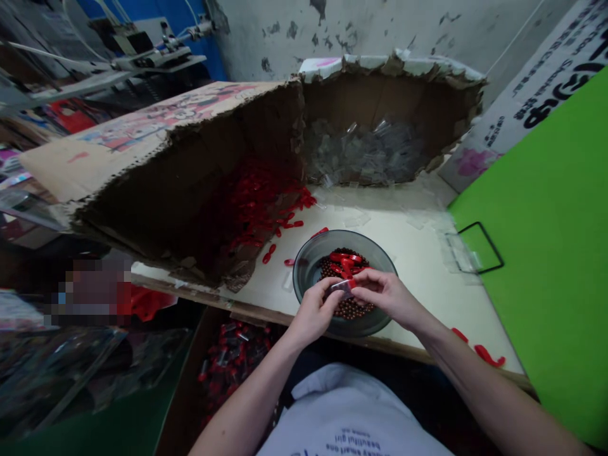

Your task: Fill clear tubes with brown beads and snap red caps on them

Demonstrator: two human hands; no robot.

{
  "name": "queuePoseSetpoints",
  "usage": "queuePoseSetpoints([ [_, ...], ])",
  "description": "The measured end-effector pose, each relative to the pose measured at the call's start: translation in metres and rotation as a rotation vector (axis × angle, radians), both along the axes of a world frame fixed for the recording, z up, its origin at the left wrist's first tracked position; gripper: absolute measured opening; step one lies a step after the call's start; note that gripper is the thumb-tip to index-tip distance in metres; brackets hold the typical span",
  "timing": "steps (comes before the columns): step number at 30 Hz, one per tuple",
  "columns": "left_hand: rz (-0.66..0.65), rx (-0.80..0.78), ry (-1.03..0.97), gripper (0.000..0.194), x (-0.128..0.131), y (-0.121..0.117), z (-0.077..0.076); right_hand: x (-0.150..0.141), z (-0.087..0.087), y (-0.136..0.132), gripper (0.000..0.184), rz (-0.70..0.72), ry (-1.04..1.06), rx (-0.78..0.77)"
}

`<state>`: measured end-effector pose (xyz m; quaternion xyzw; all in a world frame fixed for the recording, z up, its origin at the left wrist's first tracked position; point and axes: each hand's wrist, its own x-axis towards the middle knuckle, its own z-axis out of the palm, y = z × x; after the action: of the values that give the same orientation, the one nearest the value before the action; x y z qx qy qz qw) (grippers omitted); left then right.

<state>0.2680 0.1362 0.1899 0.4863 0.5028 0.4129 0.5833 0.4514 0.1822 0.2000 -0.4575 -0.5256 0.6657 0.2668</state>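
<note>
Over the bowl, my left hand pinches a small clear plastic case between thumb and fingers. My right hand is closed on a red plastic cap at the right end of that case; the two parts touch, but I cannot tell how far one sits in the other. Below both hands stands a dark see-through bowl. It holds many brown beads with several loose red plastic pieces lying on them.
A torn-open cardboard box spills red pieces at left. Behind, another cut box holds clear plastic cases. Below the table edge, a carton contains red-and-clear pieces. A green panel with a black handle borders the right.
</note>
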Motion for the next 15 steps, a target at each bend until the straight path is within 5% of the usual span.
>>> queuePoseSetpoints([
  [6, -0.08, 0.018, 0.026, 0.025, -0.003, 0.002, 0.003, 0.002, -0.005, -0.01, 0.028, -0.018, -0.019, 0.018],
  [12, -0.072, -0.289, -0.331, 0.032, 0.009, -0.005, -0.007, 0.007, 0.005, 0.012, 0.037, -0.039, -0.009, -0.019],
  [15, -0.118, -0.395, -0.431, 0.034, 0.017, -0.016, -0.012, 0.003, 0.005, 0.022, 0.046, -0.071, 0.134, -0.159],
])
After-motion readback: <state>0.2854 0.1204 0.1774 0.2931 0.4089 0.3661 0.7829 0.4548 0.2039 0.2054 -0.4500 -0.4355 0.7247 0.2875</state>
